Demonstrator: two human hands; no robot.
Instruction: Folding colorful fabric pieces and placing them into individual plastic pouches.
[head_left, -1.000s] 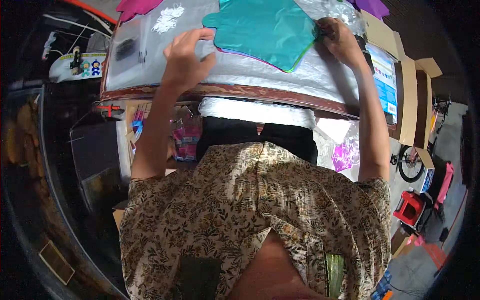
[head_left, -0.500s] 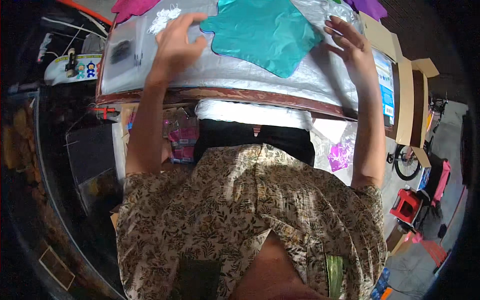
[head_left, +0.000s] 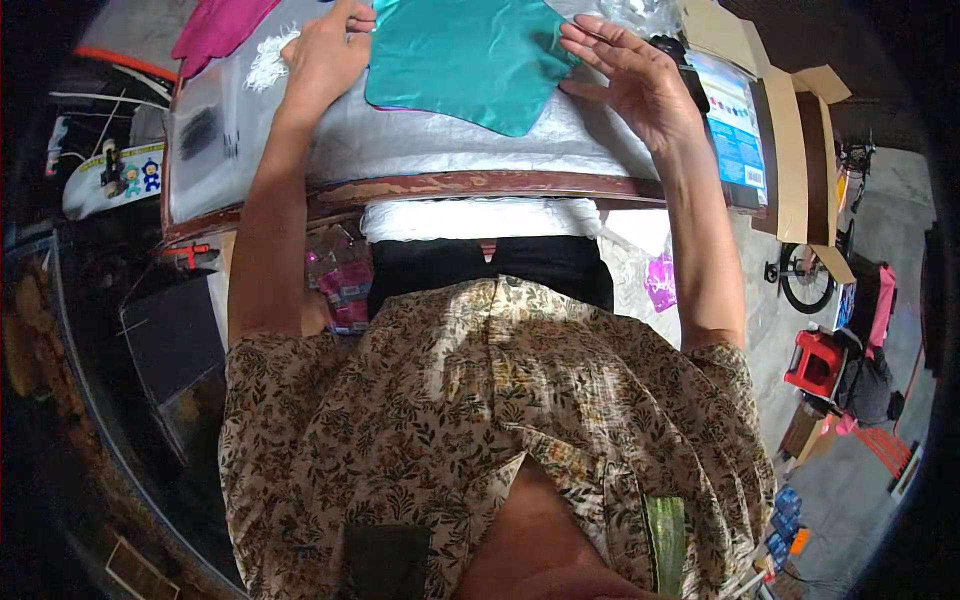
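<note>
A flat, uninflated teal foil balloon (head_left: 465,65) lies on the silver-covered table in front of me, its lower edge showing a thin purple underside. My left hand (head_left: 330,55) is at the balloon's left edge, fingers bent and closed on its rim. Over at the right corner, my right hand (head_left: 635,75) has its fingers stretched out and the thumb apart below them. Its fingertips reach the balloon's edge, but I see no grip there. A small heap of white string (head_left: 270,60) sits beside my left wrist.
A magenta foil piece (head_left: 220,35) lies at the table's far left. Along the right side stand a blue-and-white printed package (head_left: 735,130) and an open cardboard box (head_left: 805,160). The table's worn brown edge (head_left: 480,187) runs before my lap. A red stool (head_left: 812,362) stands on the floor at right.
My left hand has moved up to the balloon's left edge and closed there. The right hand has come in toward its right corner. The whole view has shifted slightly.
</note>
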